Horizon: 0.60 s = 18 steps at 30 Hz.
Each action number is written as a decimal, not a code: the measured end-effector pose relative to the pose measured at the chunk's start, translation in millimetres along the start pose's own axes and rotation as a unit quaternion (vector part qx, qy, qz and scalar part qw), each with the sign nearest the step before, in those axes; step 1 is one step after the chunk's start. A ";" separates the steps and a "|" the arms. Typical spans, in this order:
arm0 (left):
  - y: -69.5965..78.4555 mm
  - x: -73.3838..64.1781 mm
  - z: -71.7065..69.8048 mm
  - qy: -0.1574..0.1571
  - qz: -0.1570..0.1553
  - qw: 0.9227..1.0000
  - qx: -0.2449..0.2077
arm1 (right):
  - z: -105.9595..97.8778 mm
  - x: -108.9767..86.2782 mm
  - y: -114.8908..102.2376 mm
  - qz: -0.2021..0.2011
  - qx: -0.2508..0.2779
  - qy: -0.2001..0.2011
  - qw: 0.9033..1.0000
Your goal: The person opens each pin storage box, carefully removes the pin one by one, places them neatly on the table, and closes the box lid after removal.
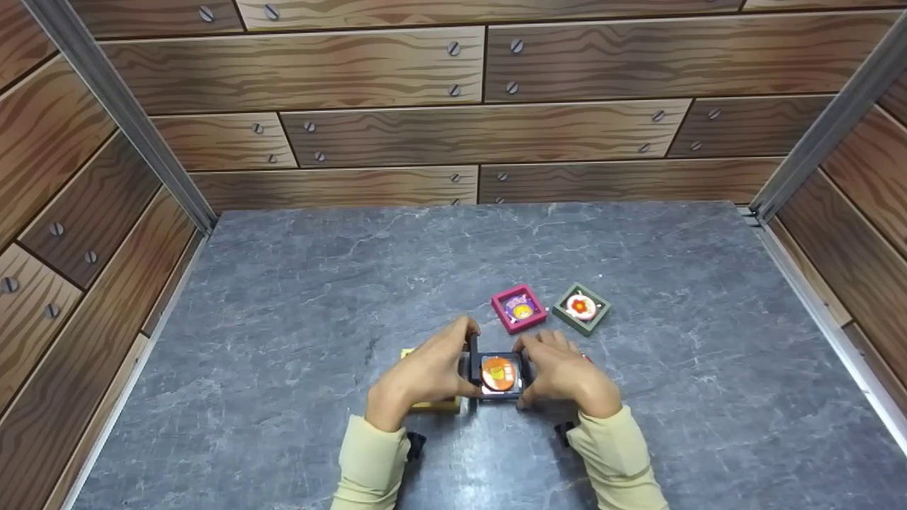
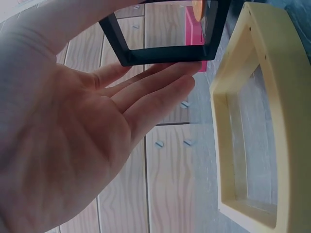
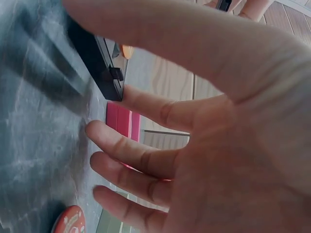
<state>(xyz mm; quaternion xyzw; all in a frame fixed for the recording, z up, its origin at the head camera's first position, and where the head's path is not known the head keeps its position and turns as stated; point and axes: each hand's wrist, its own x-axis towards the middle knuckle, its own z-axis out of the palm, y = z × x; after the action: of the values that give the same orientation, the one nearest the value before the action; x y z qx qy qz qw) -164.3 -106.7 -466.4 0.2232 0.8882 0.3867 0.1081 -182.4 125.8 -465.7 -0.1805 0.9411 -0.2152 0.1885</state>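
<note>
2 hands [image 1: 425, 372] [image 1: 563, 370] hold black frame parts [image 1: 475, 360] [image 1: 502, 397], orange badge [image 1: 498, 373] between

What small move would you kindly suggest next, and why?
Perhaps the left hand should tip the upright black square frame rightward over the round orange badge: it stands alongside, while the right hand holds the flat black frame around the badge.

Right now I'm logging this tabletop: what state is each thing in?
Black square frame: open, one part upright.
Orange round badge: inside the black frame.
Pink square frame: flat on the gray marbled tabletop, purple badge inside.
Green square frame: flat, white round badge inside.
Yellow square frame: flat, no badge visible inside.
Red round badge: loose on the tabletop.
Left hand: pinching the black frame's upright part.
Right hand: gripping that frame's other part.
</note>
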 end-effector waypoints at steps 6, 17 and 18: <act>-1.8 1.3 1.9 0.002 -0.007 1.000 0.011 | 3.0 2.0 -1.2 -0.003 -0.019 0.007 1.000; -1.6 2.9 4.5 0.001 -0.012 1.000 0.022 | 4.9 0.8 -3.9 -0.008 -0.025 0.021 0.999; -1.6 3.1 4.7 0.001 -0.012 1.000 0.022 | 5.2 0.6 -3.7 -0.006 -0.025 0.021 0.999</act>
<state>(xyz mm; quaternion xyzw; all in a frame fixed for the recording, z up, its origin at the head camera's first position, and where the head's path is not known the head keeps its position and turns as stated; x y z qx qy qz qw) -165.8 -103.1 -470.8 0.2142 0.8995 0.3657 0.1065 -179.7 120.7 -468.4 -0.1865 0.9487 -0.1969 0.1626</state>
